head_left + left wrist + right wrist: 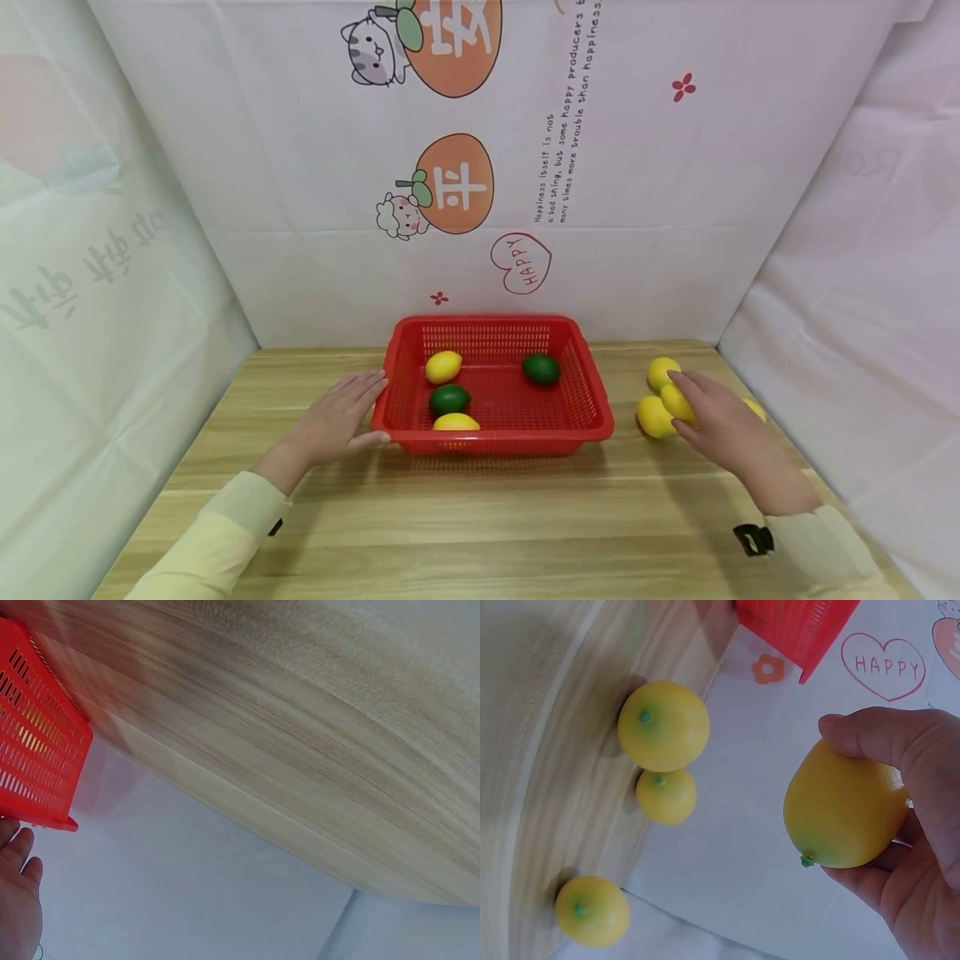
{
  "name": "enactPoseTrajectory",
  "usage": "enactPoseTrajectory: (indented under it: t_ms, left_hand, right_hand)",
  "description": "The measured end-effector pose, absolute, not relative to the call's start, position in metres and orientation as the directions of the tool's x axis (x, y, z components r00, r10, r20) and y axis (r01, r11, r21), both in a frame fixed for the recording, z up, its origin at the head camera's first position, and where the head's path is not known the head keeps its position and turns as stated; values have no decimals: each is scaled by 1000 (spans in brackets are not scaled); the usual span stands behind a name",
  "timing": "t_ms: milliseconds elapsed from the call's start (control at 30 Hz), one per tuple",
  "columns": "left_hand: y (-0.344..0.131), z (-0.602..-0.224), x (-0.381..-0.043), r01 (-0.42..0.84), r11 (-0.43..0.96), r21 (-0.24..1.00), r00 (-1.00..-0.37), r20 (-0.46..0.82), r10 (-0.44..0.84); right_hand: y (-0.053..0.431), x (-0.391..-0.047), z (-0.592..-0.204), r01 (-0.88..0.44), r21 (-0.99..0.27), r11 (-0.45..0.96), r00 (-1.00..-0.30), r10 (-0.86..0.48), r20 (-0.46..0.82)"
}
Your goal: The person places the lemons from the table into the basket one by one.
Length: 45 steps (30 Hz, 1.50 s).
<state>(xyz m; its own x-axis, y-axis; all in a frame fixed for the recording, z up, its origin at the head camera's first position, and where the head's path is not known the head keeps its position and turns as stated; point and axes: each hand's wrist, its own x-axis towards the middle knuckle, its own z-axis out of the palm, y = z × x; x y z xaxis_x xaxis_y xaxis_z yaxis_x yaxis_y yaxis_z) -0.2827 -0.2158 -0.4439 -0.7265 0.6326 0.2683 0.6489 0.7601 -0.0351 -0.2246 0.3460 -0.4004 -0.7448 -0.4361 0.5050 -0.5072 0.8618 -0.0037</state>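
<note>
My right hand [723, 421] grips a yellow lemon [847, 806] between thumb and fingers; its green stem tip shows in the right wrist view. In the head view this fruit overlaps other lemons on the table. At the left end of a red plastic basket [495, 436], my left hand [330, 421] has its straight fingers at the rim. Inside the basket are a yellow lemon [443, 367], another yellow lemon [456, 422] partly hidden by the front wall, a dark green lime [449, 401] and a second green lime [541, 369].
On the wooden table [480, 517], right of the basket, lie a small lemon [666, 796], a larger lemon [664, 726] against it and a lemon [592, 911] farther off. White printed sheeting [630, 283] walls the back and both sides.
</note>
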Motion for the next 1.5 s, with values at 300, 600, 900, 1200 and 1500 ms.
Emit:
enactPoseTrajectory:
  t_ms: [300, 600, 900, 1200, 1500]
  left_hand:
    - [-216, -445, -284, 648, 761, -36, -726, 272, 632]
    - [-215, -446, -284, 646, 762, -41, -727, 274, 630]
    - [-215, -445, -283, 644, 764, -33, -730, 274, 627]
    - [-216, -445, -283, 644, 765, -35, -729, 275, 627]
    - [-215, -444, -283, 646, 763, -31, -727, 278, 628]
  right_hand:
    - [323, -228, -393, -527, 52, 848, -715, -476, 512]
    - [304, -230, -383, -523, 82, 848, -730, -495, 471]
    - [292, -236, -380, -578, 154, 801, -653, -568, 501]
    - [283, -238, -377, -579, 230, 782, -634, -609, 477]
    - [271, -242, -374, -591, 275, 759, -613, -643, 459]
